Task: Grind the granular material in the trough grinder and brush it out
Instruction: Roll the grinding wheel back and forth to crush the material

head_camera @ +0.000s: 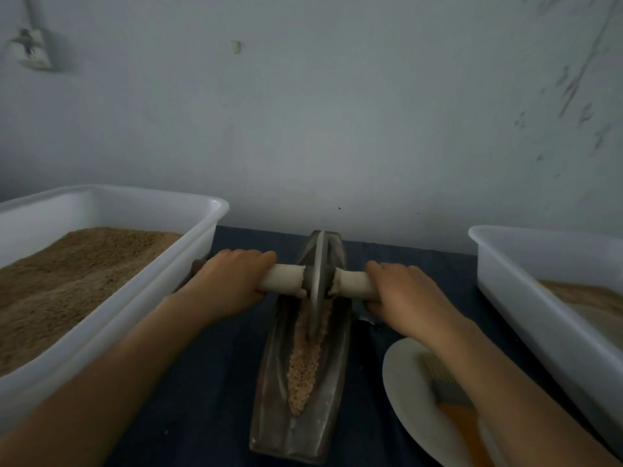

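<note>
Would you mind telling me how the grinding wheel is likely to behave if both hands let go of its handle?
The thin grinding wheel stands on edge in the trough, so it would probably tip sideways. It looks like metal, likely heavy. Its round rim could roll along the groove over the granules.

Tan grain (pixel 305 358), white tubs (pixel 111 298), orange-handled brush (pixel 453 409)

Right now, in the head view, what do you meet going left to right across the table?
Left tub of brown granules → left hand on the roller handle → grinding wheel in the trough grinder → right hand on the other handle → right tub. The plate and brush lie under the right forearm, so they are left out.
</note>
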{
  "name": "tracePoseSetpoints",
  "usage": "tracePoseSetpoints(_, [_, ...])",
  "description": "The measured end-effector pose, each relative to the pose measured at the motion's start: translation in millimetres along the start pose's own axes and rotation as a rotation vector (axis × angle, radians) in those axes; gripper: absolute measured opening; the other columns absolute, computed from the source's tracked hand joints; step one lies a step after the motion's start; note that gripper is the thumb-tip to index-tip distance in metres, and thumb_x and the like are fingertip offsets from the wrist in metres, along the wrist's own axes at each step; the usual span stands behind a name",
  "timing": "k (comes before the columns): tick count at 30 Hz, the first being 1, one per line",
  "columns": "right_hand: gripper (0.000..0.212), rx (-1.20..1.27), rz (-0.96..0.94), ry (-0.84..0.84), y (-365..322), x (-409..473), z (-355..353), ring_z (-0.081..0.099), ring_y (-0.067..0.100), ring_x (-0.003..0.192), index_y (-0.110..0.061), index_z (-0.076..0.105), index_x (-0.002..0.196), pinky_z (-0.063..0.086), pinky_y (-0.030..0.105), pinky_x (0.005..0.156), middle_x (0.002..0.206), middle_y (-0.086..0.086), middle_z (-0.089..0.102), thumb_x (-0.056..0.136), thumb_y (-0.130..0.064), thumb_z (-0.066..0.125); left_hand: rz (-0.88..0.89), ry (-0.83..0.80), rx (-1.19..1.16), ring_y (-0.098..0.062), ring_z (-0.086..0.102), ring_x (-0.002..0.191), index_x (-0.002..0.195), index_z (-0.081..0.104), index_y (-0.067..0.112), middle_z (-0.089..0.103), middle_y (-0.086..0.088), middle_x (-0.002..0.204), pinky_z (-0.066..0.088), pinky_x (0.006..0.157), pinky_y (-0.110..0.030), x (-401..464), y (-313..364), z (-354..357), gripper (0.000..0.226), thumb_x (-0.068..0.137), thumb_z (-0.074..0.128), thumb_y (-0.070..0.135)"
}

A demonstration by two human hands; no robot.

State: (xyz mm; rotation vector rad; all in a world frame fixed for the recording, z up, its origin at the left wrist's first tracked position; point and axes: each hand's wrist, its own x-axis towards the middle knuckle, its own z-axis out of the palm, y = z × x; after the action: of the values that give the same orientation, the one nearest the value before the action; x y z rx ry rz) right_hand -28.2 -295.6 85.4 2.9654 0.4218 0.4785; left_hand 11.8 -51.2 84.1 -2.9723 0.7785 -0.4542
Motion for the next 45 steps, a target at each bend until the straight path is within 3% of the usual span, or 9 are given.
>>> tracePoseSetpoints(3, [0.024, 0.11, 0.0, -0.265, -3.4, -5.7, -19.6, 0.048, 0.014, 0.077, -0.017, 0.05, 0.102, 0.03, 0.024, 0.054, 0.09, -0.003, 0.052, 0.085, -0.03, 0.059, 0.025, -0.212, -0.072, -0.01, 0.056, 0.1, 0.11, 0.046, 0.028, 0.059, 0.006, 0.11, 0.044, 0.088, -0.025, -9.0, 2.3, -18.6, 0.03, 0.084, 0.063, 0.03])
tracePoseSetpoints(7, [0.025, 0.205, -0.029, -0.53, -10.2, -16.1, -47.5, 0.06, 0.016, 0.083, -0.016, 0.058, 0.102, 0.044, 0.027, 0.066, 0.095, 0.001, 0.061, 0.082, -0.03, 0.064, 0.109, -0.461, -0.164, 0.003, 0.048, 0.077, 0.094, 0.041, 0.037, 0.05, 0.019, 0.085, 0.037, 0.073, -0.015, -22.8, 3.6, -42.8, 0.027, 0.084, 0.064, 0.027])
tracePoseSetpoints(12, [0.024, 0.257, -0.077, -0.64, -11.0, -24.9, -60.3, 0.057, 0.01, 0.076, -0.016, 0.06, 0.098, 0.042, 0.024, 0.06, 0.092, 0.001, 0.065, 0.082, -0.033, 0.065, 0.122, -0.573, -0.179, 0.004, 0.048, 0.075, 0.093, 0.041, 0.039, 0.048, 0.019, 0.081, 0.039, 0.073, -0.015, -27.5, 3.9, -54.8, 0.026, 0.085, 0.063, 0.028])
tracePoseSetpoints(16, [0.023, 0.212, -0.018, -0.527, -8.5, -14.6, -44.6, 0.059, 0.015, 0.085, -0.017, 0.056, 0.101, 0.047, 0.029, 0.07, 0.095, 0.0, 0.06, 0.083, -0.029, 0.064, 0.068, -0.418, -0.138, -0.006, 0.051, 0.088, 0.102, 0.041, 0.033, 0.051, 0.013, 0.094, 0.041, 0.081, -0.022, -18.1, 6.7, -37.9, 0.029, 0.085, 0.063, 0.025])
tracePoseSetpoints(24, [0.018, -0.014, 0.029, 0.093, 0.9, 5.2, 4.8, 0.054, 0.021, 0.094, -0.02, 0.048, 0.101, 0.021, 0.03, 0.064, 0.103, -0.001, 0.058, 0.087, -0.028, 0.054, -0.044, 0.122, 0.037, -0.014, 0.048, 0.109, 0.117, 0.039, 0.025, 0.049, 0.005, 0.118, 0.035, 0.094, -0.03, 3.2, 5.4, 9.9, 0.036, 0.087, 0.058, 0.03])
tracePoseSetpoints(28, [0.022, -0.025, 0.032, 0.114, 2.9, 5.2, 12.0, 0.051, 0.021, 0.098, -0.019, 0.047, 0.106, 0.02, 0.031, 0.068, 0.105, -0.001, 0.056, 0.088, -0.03, 0.053, -0.052, 0.194, 0.042, -0.014, 0.047, 0.107, 0.118, 0.041, 0.026, 0.049, 0.006, 0.117, 0.033, 0.093, -0.029, 1.8, 8.5, 12.9, 0.035, 0.088, 0.057, 0.033])
tracePoseSetpoints(36, [0.023, 0.096, 0.001, -0.294, -6.5, -4.2, -23.3, 0.052, 0.016, 0.083, -0.015, 0.05, 0.103, 0.031, 0.025, 0.055, 0.102, 0.003, 0.058, 0.086, -0.028, 0.058, 0.0, -0.245, -0.068, -0.01, 0.054, 0.103, 0.116, 0.043, 0.026, 0.056, 0.005, 0.116, 0.039, 0.087, -0.024, -10.2, 5.2, -20.0, 0.035, 0.086, 0.061, 0.032])
tracePoseSetpoints(40, [0.026, 0.207, -0.033, -0.536, -10.6, -18.1, -49.5, 0.061, 0.018, 0.088, -0.013, 0.058, 0.103, 0.045, 0.03, 0.068, 0.099, 0.004, 0.062, 0.083, -0.029, 0.063, 0.043, -0.532, -0.172, -0.003, 0.05, 0.088, 0.112, 0.042, 0.032, 0.053, 0.012, 0.101, 0.039, 0.079, -0.019, -22.5, 5.4, -42.3, 0.032, 0.086, 0.062, 0.03])
tracePoseSetpoints(45, [0.027, 0.218, -0.061, -0.567, -14.1, -24.0, -58.4, 0.061, 0.018, 0.089, -0.014, 0.058, 0.103, 0.045, 0.031, 0.07, 0.099, 0.004, 0.062, 0.083, -0.032, 0.064, 0.055, -0.578, -0.185, 0.002, 0.046, 0.072, 0.105, 0.042, 0.033, 0.044, 0.019, 0.081, 0.034, 0.067, -0.014, -23.9, 4.4, -44.7, 0.028, 0.086, 0.062, 0.028])
